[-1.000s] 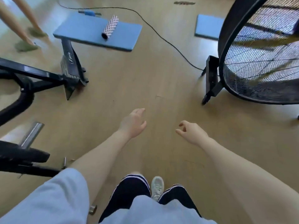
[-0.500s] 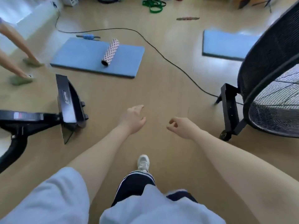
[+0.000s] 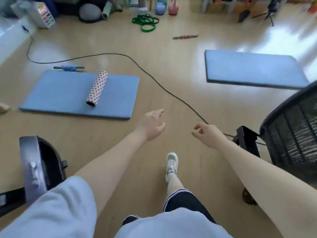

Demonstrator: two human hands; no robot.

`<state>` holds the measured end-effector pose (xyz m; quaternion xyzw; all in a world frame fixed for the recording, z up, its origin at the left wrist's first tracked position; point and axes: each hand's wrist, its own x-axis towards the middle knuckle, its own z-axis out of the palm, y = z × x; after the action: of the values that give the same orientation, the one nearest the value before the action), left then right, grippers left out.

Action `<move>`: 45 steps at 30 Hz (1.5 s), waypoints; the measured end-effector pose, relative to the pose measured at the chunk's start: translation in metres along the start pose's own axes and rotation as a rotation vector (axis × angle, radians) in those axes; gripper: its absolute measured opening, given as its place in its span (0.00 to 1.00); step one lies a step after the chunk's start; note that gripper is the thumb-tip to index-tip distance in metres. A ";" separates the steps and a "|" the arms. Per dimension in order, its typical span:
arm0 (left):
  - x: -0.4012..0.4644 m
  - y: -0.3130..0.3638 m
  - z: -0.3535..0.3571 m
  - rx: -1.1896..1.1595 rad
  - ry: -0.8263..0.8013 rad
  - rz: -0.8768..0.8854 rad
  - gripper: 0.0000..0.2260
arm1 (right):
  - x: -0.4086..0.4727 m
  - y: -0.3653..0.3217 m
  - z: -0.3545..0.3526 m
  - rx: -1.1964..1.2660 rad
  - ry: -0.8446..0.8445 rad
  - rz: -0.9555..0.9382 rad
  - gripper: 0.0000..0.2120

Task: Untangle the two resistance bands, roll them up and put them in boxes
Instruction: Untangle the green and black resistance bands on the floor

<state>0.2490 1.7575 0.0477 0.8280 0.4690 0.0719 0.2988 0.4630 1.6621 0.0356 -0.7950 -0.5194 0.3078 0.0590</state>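
Nearest, one white shoe (image 3: 171, 164) is planted ahead on the wood floor, a stride, so the arms are probably out in front for balance and not for work. The left hand (image 3: 151, 125) hangs with fingers loosely spread and holds nothing; the right hand (image 3: 208, 134) has its fingers loosely curled, also empty. A black cable (image 3: 154, 80) snakes across the floor just beyond them, past a blue mat (image 3: 68, 95) bearing a patterned roller (image 3: 97, 88). Far off, near the kettlebells (image 3: 160, 7), lie the green resistance bands (image 3: 145, 22) in a tangled heap, well apart from both hands. No boxes can be made out. Against half a second ago, the view has tilted up: the bands sit lower in frame and closer, the big fan (image 3: 295, 127) has slid right, and the hands keep the same idle pose
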 end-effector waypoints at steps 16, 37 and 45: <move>0.408 -0.117 -0.167 -0.107 0.090 -0.294 0.21 | 0.436 -0.146 -0.171 0.121 -0.139 -0.128 0.13; 1.007 -0.203 -0.354 -0.095 -0.051 -0.124 0.22 | 0.990 -0.290 -0.397 0.197 -0.043 -0.049 0.13; 1.235 -0.223 -0.422 -0.126 -0.095 -0.275 0.25 | 1.229 -0.329 -0.516 0.165 -0.091 -0.063 0.14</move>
<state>0.5959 3.0352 0.0653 0.7380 0.5579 0.0200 0.3791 0.8202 2.9875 0.0607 -0.7559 -0.5190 0.3834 0.1104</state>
